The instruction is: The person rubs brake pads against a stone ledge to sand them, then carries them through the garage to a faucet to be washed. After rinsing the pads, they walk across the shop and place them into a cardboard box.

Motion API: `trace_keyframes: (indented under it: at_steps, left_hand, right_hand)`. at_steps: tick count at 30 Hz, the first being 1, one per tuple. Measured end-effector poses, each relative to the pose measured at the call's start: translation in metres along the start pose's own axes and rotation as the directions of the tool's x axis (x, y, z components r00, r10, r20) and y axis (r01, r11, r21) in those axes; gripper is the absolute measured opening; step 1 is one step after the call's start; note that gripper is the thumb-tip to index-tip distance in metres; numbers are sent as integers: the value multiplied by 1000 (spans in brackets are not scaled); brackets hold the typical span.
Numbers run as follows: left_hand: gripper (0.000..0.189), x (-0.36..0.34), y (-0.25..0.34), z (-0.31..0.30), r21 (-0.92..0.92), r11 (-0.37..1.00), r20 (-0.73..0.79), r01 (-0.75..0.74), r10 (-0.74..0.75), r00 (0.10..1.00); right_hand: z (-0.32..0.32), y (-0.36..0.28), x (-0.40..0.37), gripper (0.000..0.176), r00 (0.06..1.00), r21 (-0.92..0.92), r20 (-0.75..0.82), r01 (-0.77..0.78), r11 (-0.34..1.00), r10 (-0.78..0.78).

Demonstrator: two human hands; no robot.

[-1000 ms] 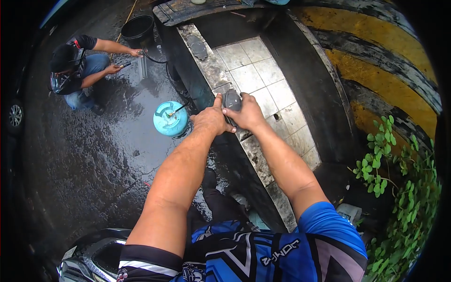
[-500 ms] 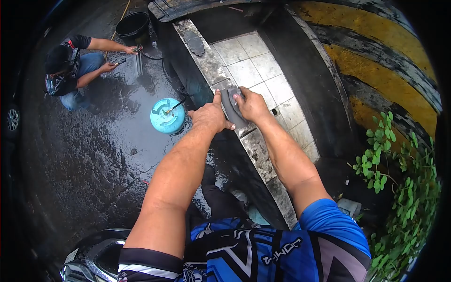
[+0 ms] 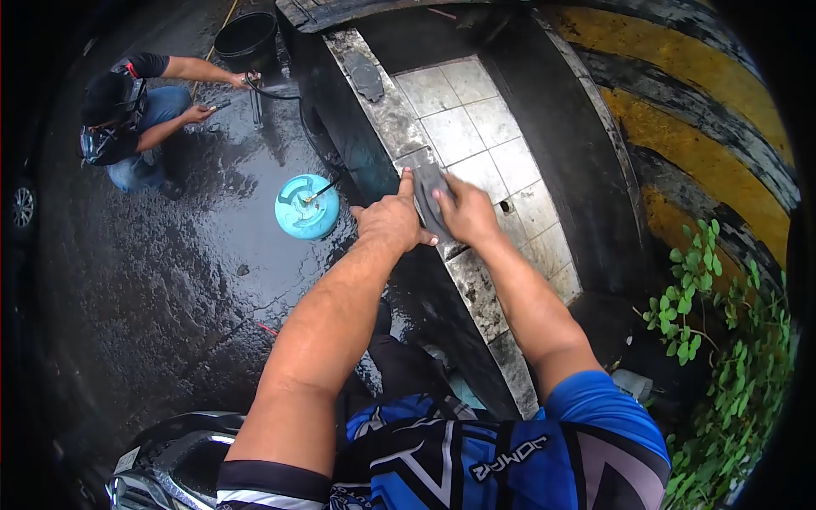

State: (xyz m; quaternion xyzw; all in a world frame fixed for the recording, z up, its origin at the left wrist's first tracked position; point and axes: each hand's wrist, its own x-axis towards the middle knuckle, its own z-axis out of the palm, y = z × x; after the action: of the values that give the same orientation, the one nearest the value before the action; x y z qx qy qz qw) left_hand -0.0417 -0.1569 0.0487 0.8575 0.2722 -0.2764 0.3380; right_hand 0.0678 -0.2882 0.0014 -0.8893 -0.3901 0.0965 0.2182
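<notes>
The right hand [image 3: 470,214] pinches a brake pad [image 3: 431,183], seemingly mid-rub; another stroke wants the left hand [image 3: 389,223], spread along the ledge's [image 3: 395,121] outer edge, firm.

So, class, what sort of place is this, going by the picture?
Perhaps an outdoor vehicle-washing or repair spot: the ground is wet, a black bucket stands near a crouching person, and a wheel shows at far left.

A blurred grey pad [image 3: 434,187] rests against a darker sheet [image 3: 427,212] atop the ledge [image 3: 478,293].
</notes>
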Motion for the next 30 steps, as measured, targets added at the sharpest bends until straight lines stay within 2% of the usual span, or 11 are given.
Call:
trace_keyframes:
  at_steps: [2, 3, 7, 12, 16, 17, 20, 22, 24, 25, 30]
  left_hand:
    - [127, 3, 1, 5, 10, 1000, -2, 11, -11, 1000]
    - [127, 1, 1, 3, 3, 1000, -7, 15, -15, 1000]
    - [121, -3, 0, -4, 10, 1000, -1, 10, -10, 1000]
    - [122, 2, -2, 1, -14, 1000, 0, -1, 1, 1000]
    - [120, 0, -1, -4, -3, 1000, 7, -10, 10, 1000]
    - [120, 2, -4, -2, -12, 1000, 18, -17, 17, 1000]
    - [122, 1, -3, 1, -15, 1000, -10, -18, 17, 1000]
    - [122, 2, -3, 4, -21, 1000, -5, -22, 22, 1000]
    - [120, 1, -2, 2, 7, 1000, -22, -4, 4, 1000]
    - [120, 2, -3, -4, 4, 1000, -37, -7, 7, 999]
    - [122, -1, -3, 0, -18, 1000, 1, -8, 8, 1000]
  right_hand:
    - [11, -12, 52, 48, 992, 4, -127, 8, 1000, -7]
    - [10, -18, 58, 48, 994, 15, -109, -25, 1000, 27]
    - [11, 0, -24, 43, 987, -5, -158, -7, 1000, 6]
    - [28, -25, 56, 41, 943, -55, -316, -125, 991, 101]
    - [31, 6, -15, 42, 922, 97, -348, -145, 985, 170]
    - [32, 2, -8, 43, 927, -18, -355, -137, 990, 122]
    - [28, -25, 58, 46, 914, -12, -352, -222, 975, 203]
    - [32, -18, 49, 46, 908, -14, -377, -202, 979, 182]
    - [37, -1, 4, 43, 861, 86, -481, -137, 987, 162]
    - [34, -2, -7, 43, 868, 181, -447, -149, 972, 217]
    - [32, -24, 72, 41, 868, 29, -451, -216, 976, 205]
